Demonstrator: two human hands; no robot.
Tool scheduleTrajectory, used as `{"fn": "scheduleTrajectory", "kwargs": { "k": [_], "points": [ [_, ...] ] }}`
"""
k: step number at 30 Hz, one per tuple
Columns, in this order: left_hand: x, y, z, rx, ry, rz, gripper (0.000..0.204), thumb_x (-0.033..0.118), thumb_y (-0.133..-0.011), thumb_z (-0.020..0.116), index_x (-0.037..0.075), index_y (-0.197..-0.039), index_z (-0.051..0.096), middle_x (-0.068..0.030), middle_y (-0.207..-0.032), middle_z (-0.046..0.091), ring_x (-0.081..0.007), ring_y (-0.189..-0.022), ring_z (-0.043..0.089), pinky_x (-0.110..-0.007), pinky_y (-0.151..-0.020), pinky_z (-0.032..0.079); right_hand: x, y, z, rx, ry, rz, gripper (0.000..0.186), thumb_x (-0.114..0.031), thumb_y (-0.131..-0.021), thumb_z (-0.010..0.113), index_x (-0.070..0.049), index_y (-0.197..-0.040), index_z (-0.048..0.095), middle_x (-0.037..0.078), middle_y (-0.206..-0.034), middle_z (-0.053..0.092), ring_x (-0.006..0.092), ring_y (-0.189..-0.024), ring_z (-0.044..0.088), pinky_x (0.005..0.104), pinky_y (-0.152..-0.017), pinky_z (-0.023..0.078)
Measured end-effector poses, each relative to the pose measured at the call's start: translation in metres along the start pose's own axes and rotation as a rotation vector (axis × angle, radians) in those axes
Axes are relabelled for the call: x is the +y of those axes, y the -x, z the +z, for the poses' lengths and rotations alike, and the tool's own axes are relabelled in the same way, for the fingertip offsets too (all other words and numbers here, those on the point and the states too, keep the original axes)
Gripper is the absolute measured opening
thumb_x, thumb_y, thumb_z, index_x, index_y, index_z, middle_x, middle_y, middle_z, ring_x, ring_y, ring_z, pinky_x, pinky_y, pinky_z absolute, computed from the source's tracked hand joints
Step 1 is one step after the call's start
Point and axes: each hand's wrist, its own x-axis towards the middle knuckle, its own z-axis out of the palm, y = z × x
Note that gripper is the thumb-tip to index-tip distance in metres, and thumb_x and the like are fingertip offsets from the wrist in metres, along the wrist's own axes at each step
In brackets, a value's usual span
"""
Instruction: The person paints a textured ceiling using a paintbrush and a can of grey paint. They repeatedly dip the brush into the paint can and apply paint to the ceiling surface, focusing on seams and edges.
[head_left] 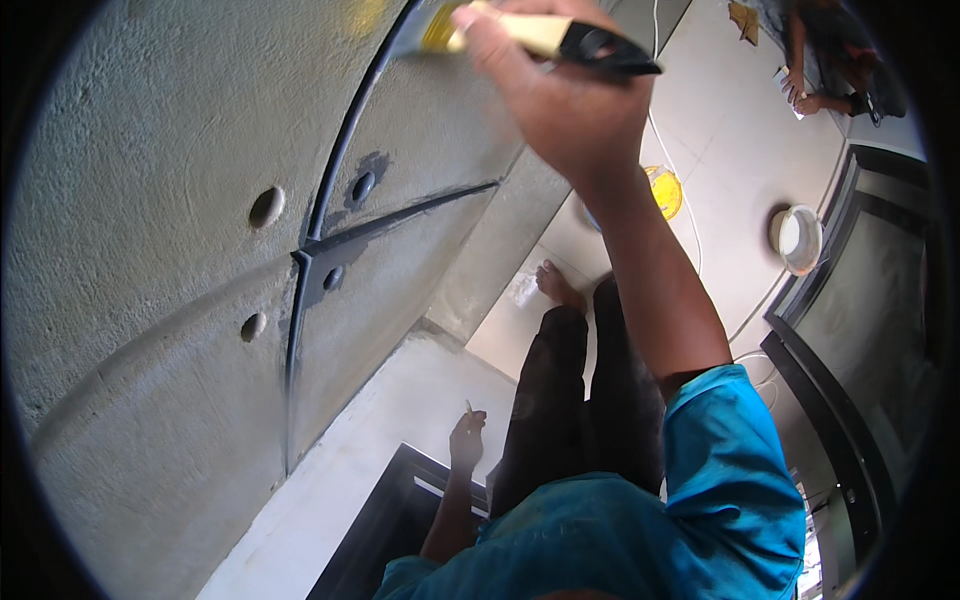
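Note:
My right hand [585, 120] is raised high, its fingers closed round a wide paintbrush [610, 50] with a cream and black handle. The brush's yellowish bristles, blurred, lie at a dark groove in the grey textured wall [180, 150]. The groove [340, 150] runs down the wall and meets a second dark line. Dark grey patches surround two of the small round recesses [363, 186] beside it. Down at my left side, my left hand [467, 440] is closed with a thin pale stick [469, 407] poking up from the fingers.
Behind my right forearm stands a container with yellow in it [663, 192]. A whitish bucket [798, 240] sits farther right by a dark-framed door [850, 330]. A white cable [690, 220] crosses the tiled floor. Another person [835, 70] works at the upper right.

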Motion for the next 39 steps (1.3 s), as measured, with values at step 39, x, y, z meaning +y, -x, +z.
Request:
{"fn": "scheduleTrajectory", "kwargs": {
  "k": [39],
  "points": [
    [0.014, 0.007, 0.004, 0.018, -0.047, -0.064, 0.028, 0.023, -0.104, 0.049, 0.003, -0.110, 0.068, -0.0072, -0.097, 0.070, -0.0149, -0.086, 0.064, -0.029, -0.075, 0.051, 0.017, 0.048, 0.034, 0.098, -0.109, -0.305, 0.023, -0.018, -0.085, 0.082, -0.001, -0.093, 0.070, 0.010, -0.080, 0.072, 0.0131, -0.070, 0.071, 0.0242, -0.061, 0.055]
  ]
}}
